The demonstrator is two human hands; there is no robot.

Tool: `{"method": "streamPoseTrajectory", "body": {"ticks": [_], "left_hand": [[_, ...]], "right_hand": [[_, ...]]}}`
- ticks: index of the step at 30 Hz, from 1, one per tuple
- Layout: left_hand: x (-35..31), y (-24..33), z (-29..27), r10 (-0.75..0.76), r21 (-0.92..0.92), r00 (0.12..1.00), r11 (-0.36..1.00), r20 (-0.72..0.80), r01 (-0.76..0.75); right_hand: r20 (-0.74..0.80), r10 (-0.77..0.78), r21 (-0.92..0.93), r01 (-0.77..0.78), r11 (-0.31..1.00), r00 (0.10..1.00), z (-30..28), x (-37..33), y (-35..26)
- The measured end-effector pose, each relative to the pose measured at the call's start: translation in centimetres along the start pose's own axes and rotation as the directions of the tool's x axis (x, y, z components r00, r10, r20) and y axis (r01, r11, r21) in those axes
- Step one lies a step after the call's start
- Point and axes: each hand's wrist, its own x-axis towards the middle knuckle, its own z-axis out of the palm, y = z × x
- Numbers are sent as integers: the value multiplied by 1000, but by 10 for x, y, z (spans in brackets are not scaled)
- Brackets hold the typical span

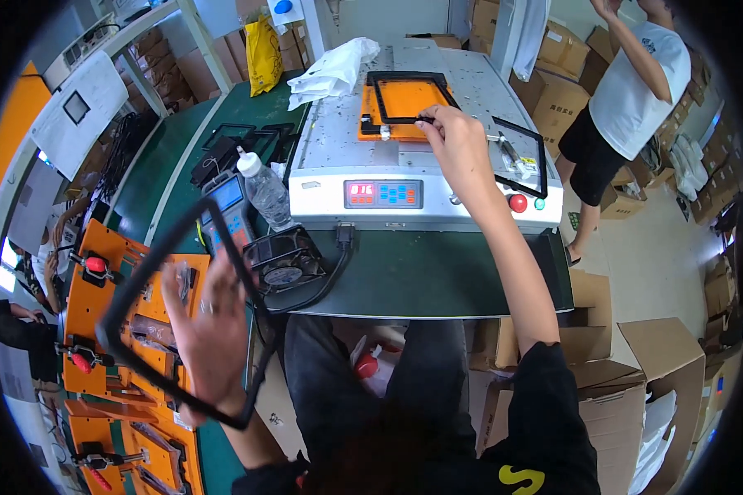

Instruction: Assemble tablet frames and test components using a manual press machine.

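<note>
My left hand [215, 342] is raised at the lower left, its fingers partly stretched and blurred. It bears a black rectangular frame [153, 262], tilted close to the camera, with an open middle; the exact grip is unclear. Farther forward, my right hand [458, 132] pinches the near right edge of another thin black frame [379, 101]. This second frame lies over an orange fixture plate [411, 97] on the grey bed of a bench machine [322, 157]. Small fittings [375, 129] sit at the plate's near left corner.
A third black frame [543, 165] lies at the machine's right, beside a red button [518, 203]. Left of the machine stand a clear bottle [264, 194] and a fan [287, 262]. Orange clamp fixtures [91, 371] line the left. Cardboard boxes [607, 421] and another person [636, 91] are at right.
</note>
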Motion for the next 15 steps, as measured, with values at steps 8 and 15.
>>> {"method": "streamPoseTrajectory", "body": {"ticks": [8,15], "left_hand": [[-44,-39,-106,75,-187,980,982,185,-39],[-39,-47,-102,153,-249,940,965,306,-77]], "right_hand": [[270,178,-139,-145,980,946,5,24,-17],[7,226,9,-226,974,974,-32,-36,-33]]}}
